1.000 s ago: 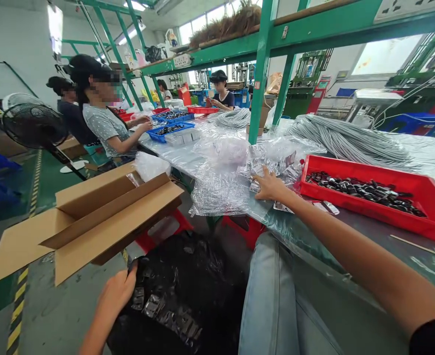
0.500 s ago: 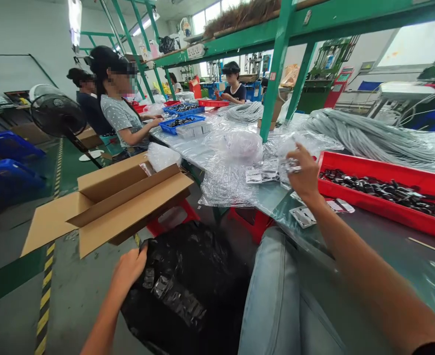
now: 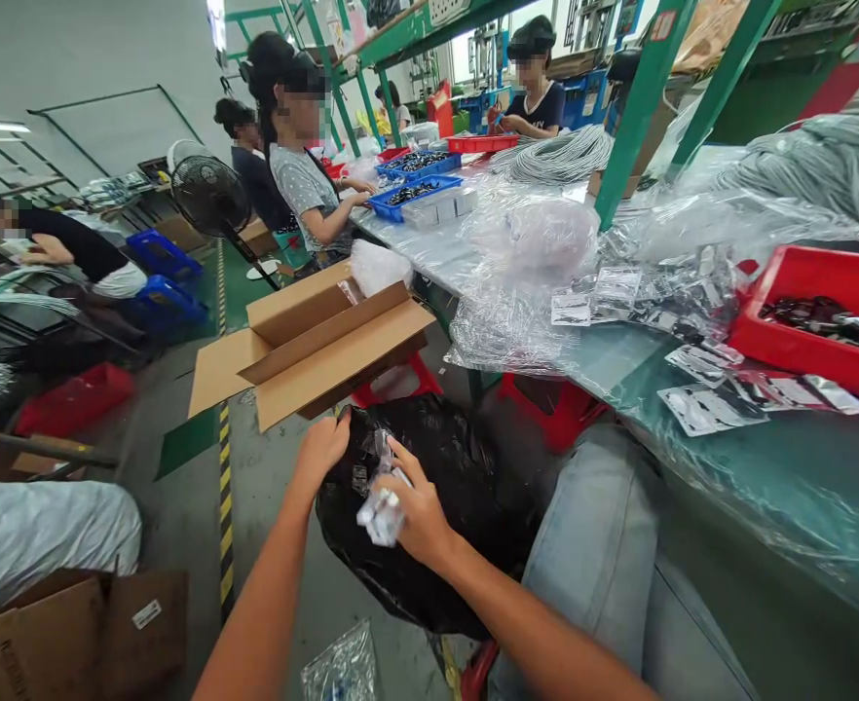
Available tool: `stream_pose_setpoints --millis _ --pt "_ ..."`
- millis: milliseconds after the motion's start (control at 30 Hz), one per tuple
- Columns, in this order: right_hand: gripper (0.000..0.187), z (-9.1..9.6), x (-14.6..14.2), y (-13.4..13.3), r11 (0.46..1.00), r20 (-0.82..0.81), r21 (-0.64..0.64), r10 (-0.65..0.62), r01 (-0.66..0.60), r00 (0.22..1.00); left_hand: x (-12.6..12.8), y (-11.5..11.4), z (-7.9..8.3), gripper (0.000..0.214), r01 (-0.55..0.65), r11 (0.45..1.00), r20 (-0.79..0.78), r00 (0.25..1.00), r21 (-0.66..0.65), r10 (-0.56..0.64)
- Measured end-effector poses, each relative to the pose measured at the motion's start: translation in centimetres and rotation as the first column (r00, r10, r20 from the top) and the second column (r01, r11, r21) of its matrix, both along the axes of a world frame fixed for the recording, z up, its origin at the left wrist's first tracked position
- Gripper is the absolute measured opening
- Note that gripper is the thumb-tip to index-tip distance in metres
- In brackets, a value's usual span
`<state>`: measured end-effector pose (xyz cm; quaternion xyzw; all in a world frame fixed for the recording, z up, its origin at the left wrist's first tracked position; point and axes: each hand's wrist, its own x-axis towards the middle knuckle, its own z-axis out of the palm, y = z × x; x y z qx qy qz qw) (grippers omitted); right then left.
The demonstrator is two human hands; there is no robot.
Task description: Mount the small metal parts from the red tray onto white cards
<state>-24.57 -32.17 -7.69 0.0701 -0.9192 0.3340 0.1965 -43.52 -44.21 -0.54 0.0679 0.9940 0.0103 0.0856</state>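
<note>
My left hand (image 3: 322, 452) grips the rim of a black plastic bag (image 3: 455, 467), beside my knee. Over the bag's open top is my right hand (image 3: 421, 508), its fingers closed on crumpled clear plastic packets (image 3: 381, 516); the far fingers are hidden behind them. A few small shiny packets show against the black plastic near my left hand. On the table to the right lie flat printed packets (image 3: 711, 407) and a heap of clear plastic packets (image 3: 692, 282).
A red tray (image 3: 802, 312) of black parts stands at the table's right. An open cardboard box (image 3: 342, 360) is beyond the bag. A clear packet (image 3: 342, 667) lies on the floor. Green posts (image 3: 641, 127) rise from the table. Co-workers sit farther back, near a fan (image 3: 210, 198).
My right hand has moved from the table down and left to above the black bag, carrying clear packets. My left hand still holds the rim. The view has turned left and down.
</note>
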Motion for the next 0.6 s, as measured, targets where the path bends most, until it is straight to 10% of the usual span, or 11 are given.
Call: stream_pose_setpoints --millis 133,200,367,433,600 --pt "0.098 -6.0 -3.1 -1.9 0.990 0.284 -0.128 0.085 -0.050 0.955 0.6 -0.4 0.6 0.050 -0.002 1.000 0.004 1.000 -0.004 0.002" --pt "0.094 -6.4 -2.5 -1.4 0.988 0.308 -0.132 0.114 -0.076 0.945 1.1 -0.5 0.7 0.050 0.003 1.000 0.010 1.000 -0.006 -0.003" --pt "0.048 1.5 2.4 6.5 0.987 0.032 -0.114 0.120 -0.116 0.992 1.4 -0.8 -0.1 0.043 0.057 0.998 0.027 0.998 0.023 -0.057" --pt "0.046 5.5 5.3 12.3 0.986 -0.106 0.058 -0.149 0.156 0.983 0.8 -1.0 -0.8 0.039 0.074 0.995 0.038 0.996 0.071 -0.077" --pt "0.085 10.1 11.2 25.9 0.566 0.085 0.340 -0.814 0.751 0.575 -0.3 -0.4 -1.6 0.041 0.022 0.987 0.136 0.990 0.162 -0.044"
